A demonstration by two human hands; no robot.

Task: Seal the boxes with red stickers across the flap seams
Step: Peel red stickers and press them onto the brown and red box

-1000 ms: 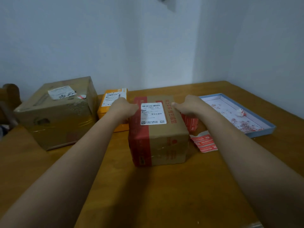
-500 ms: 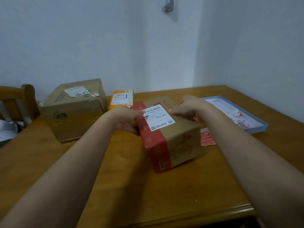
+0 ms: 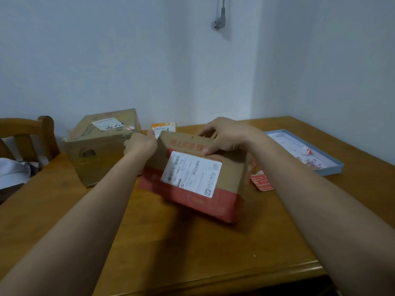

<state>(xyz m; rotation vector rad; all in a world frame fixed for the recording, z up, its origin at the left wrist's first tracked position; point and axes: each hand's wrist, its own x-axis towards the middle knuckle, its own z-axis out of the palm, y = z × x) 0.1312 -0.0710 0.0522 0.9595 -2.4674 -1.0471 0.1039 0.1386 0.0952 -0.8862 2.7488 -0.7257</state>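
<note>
Currently the red-banded cardboard box sits at the centre of the frame, tipped so that its labelled face is turned toward the camera; whether a lower edge rests on the wooden table cannot be told. The left hand grips the box's upper-left corner with curled fingers. The right hand is clamped over the upper far edge, thumb on the near face and fingers wrapped behind. The hands are apart, one at each end of the top edge.

No red sticker across a flap seam is visible on this box, and the seam itself faces away from the camera. Judged from this, the box is being turned for access and its sealing is not yet done.

Just right of the box lies a red printed sheet, possibly the sticker supply. Farther right, a shallow blue tray holds small red scraps.

At left of centre stands a large taped box, with a small red mark beside its label; whether that is a seal cannot be told. An orange parcel lies behind, its seam hidden. At least one box is left to seal, likely more.
</note>
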